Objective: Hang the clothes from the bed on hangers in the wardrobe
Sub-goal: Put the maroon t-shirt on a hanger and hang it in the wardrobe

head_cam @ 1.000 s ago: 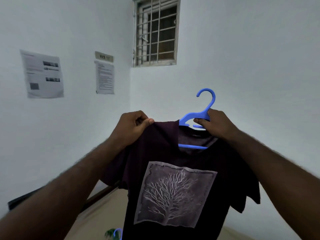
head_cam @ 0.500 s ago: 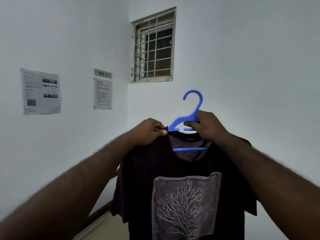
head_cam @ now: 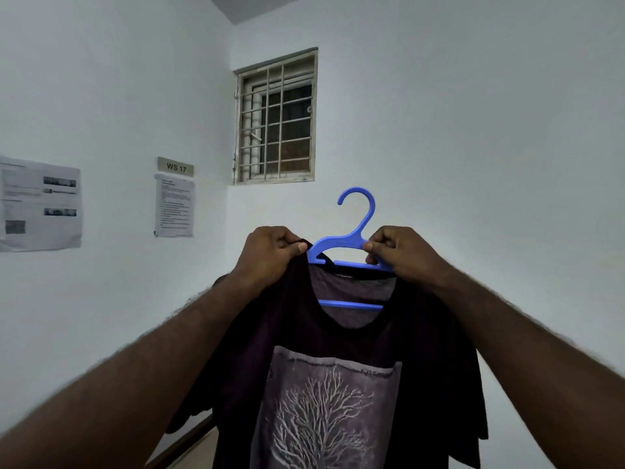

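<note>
The shirt point(head_cam: 338, 384), dark with a pale tree print, is held up at the centre and lower middle of the frame, before the corner of a white wall point(head_cam: 473, 130). It is draped on the blue hanger point(head_cam: 338, 243). The hook stands clear above the collar, and the lower bar is seen through the neck opening. The left hand point(head_cam: 270, 252) is closed on the shirt's shoulder cloth at the hanger's left end. The right hand point(head_cam: 399, 252) is closed round the hanger's right arm, at the collar's edge.

The step in hand is judged to be the seating of the shirt on the hanger, the left shoulder being drawn over the hanger's end. Once both shoulders sit evenly, the cloth would need to be let go, the hanger carried by its neck, and the hook set over the wardrobe rail.

Neither wardrobe nor bed is in view, so the clothes left to hang cannot be counted. The shirt's hem is cut off by the lower edge. The hanger's ends are covered by cloth and hands, so how fully the shoulders are seated cannot be told. Whether the right hand also pinches cloth cannot be made out. The print on the sheets point(head_cam: 175, 206) at left is too small to be read.
</note>
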